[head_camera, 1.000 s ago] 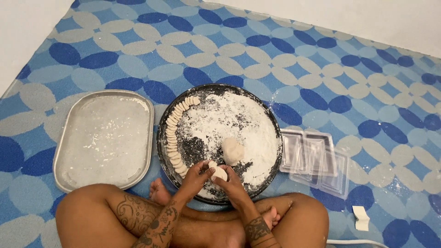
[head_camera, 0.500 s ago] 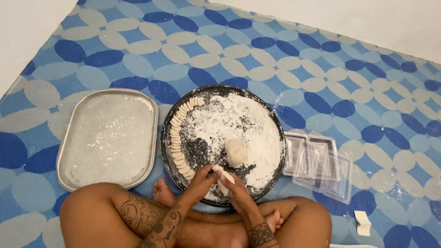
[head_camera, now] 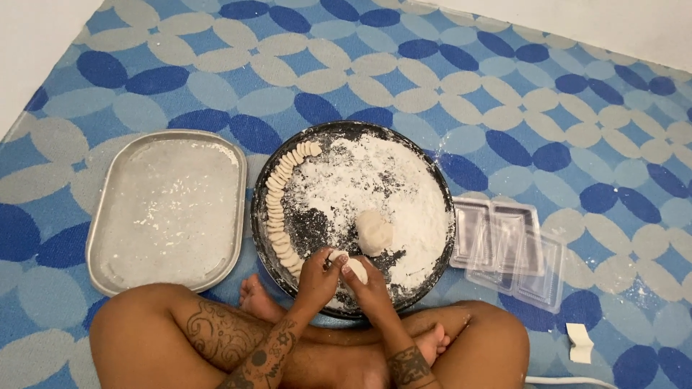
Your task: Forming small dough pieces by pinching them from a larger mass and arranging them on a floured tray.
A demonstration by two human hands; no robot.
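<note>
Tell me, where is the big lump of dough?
In the head view, the lump of dough sits on the floury round black tray, just above the hands, right of the curved row of shaped pieces.

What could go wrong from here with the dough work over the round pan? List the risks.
1. The small dough piece is pinched between the left hand and right hand right at the round dark pan's near rim; dropped, it might land on the legs or mat.
2. The row of shaped pieces hugs the left rim, so a nudge could push some out.
3. Flour could spill onto the patterned mat.
</note>
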